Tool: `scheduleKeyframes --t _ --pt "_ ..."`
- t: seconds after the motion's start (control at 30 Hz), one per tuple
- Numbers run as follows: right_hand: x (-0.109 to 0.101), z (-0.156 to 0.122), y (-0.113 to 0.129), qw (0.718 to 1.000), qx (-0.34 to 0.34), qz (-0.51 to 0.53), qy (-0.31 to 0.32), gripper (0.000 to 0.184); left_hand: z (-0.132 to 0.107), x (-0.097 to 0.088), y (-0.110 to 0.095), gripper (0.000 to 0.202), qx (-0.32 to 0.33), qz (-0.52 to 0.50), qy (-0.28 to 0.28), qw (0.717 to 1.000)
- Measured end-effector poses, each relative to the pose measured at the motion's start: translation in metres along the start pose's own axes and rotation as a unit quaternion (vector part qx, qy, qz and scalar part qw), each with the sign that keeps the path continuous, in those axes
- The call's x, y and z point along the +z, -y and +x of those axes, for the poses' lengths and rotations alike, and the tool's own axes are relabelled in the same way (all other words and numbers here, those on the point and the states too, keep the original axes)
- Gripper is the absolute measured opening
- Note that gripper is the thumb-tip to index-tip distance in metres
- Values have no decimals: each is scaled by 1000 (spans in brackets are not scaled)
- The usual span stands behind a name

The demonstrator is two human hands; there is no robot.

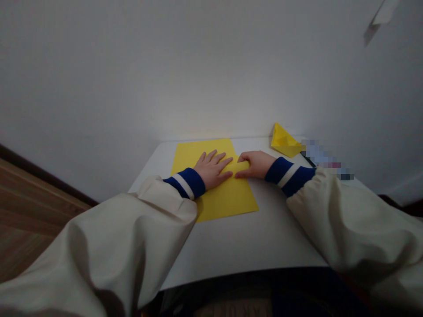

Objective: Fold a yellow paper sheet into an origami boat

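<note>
A sheet of yellow paper (228,200) lies on the white table, its far edge close to the wall. My left hand (213,169) rests palm down on the middle of the sheet, fingers spread. At the sheet's right edge, my right hand (254,164) has its thumb and bent fingers around the paper's margin, which bulges slightly between them. The fingertips beneath the edge are partly hidden. Beyond the right hand stands a folded yellow paper piece (284,141) with pointed corners.
The white table (238,246) meets a plain wall (211,79) at the back. A blurred-out flat item (325,160) lies at the right side, touching or close to the folded piece. Brown wooden furniture (29,207) stands at the left.
</note>
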State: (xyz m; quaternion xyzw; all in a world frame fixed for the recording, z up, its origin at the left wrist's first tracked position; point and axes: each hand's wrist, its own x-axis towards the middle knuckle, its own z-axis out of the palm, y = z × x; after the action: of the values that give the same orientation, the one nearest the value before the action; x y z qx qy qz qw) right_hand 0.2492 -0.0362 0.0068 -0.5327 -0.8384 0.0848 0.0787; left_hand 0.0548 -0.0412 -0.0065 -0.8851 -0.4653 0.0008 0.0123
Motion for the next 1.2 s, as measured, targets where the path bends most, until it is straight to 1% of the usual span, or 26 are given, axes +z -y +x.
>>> scheduleKeyframes --t 0.1,0.17,0.4,0.57,0.7,0.87,1.03,1.13,1.2 --pt "0 1 -2 999 30 -18 9 57 1 1 2 62 0 -1 12 1000" --pt "-1 1 -4 999 39 -24 25 56 2 3 4 63 1 0 14 1000" --pt "-8 -1 -16 992 86 -42 87 46 1 12 11 66 4 -1 13 1000" --pt "-12 -2 -24 984 115 -50 128 43 1 14 13 67 -4 -12 27 1000" --pt "-17 -5 -30 976 139 -59 157 36 3 16 17 70 -15 -19 38 999" --pt "-18 -8 -42 965 167 -21 200 29 3 17 24 74 -30 -17 48 998" --pt "-16 -9 -47 965 171 12 199 25 0 13 37 78 -34 -16 69 997" --pt "-14 -9 -52 957 189 45 215 26 -1 10 45 78 -31 -20 87 996" --pt "-10 -9 -60 952 201 69 220 28 -2 9 50 77 -23 -23 99 995"
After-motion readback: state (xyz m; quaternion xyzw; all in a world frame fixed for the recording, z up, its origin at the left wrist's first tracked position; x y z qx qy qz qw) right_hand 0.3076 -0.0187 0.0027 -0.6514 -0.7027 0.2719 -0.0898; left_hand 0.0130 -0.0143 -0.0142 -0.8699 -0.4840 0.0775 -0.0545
